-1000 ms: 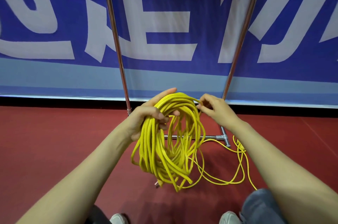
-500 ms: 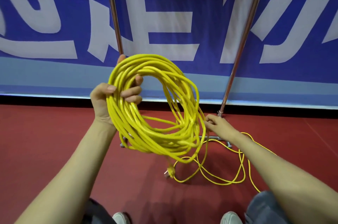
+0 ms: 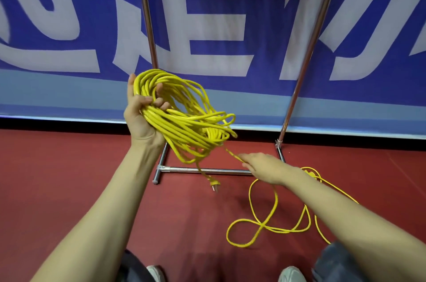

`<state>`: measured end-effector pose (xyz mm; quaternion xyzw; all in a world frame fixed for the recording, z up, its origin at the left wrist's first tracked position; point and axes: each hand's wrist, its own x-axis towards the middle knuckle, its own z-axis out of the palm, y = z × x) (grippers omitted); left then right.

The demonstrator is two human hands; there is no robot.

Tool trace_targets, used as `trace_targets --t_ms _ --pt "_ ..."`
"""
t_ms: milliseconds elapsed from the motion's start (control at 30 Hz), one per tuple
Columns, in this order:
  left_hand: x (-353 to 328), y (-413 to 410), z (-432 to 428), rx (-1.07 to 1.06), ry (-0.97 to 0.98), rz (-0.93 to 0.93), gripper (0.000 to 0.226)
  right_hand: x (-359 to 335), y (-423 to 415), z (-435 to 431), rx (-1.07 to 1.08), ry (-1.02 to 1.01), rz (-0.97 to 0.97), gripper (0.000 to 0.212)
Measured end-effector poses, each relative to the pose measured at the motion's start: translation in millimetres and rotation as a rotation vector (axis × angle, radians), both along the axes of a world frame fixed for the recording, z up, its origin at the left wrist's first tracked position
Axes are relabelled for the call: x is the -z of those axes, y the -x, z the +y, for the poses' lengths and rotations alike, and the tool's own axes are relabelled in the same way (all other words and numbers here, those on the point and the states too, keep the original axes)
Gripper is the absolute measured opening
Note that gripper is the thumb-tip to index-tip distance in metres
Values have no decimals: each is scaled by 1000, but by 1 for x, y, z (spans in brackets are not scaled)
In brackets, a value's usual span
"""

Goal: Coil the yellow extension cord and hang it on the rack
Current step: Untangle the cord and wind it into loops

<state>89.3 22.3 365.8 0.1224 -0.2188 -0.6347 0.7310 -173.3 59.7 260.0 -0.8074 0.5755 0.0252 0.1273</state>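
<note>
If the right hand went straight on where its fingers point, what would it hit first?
Probably the coiled yellow cord that the left hand grips, though depth is unclear.

Red floor (image 3: 46, 178) w/ blue-white banner (image 3: 230, 16) behind.

Looking like an indoor sports hall: red court floor (image 3: 69, 189) running up to a long blue barrier banner (image 3: 214, 14) carrying big white lettering, black strip lining its base. Chrome tube rack (image 3: 147, 28) standing just before it.
</note>
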Motion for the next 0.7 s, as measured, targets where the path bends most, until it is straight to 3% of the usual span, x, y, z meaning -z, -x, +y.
trace_targets --t_ms 100,233,333,500,567,700 --pt "7 6 -3 -123 -73 -117 57 -27 -30 15 -166 89 132 37" --pt "20 11 -3 -127 -165 -209 60 -49 -56 27 -338 234 202 30" --pt "25 15 -5 -127 -210 -227 62 -54 -53 29 -230 81 -77 36" --pt "29 22 -8 -144 -222 -224 63 -60 -51 27 105 -196 -535 25" --pt "31 24 -9 -166 -233 -210 61 -63 -51 28 151 -288 -604 28" --pt "33 28 -9 -161 -249 -229 59 -68 -48 33 -60 -238 -257 31"
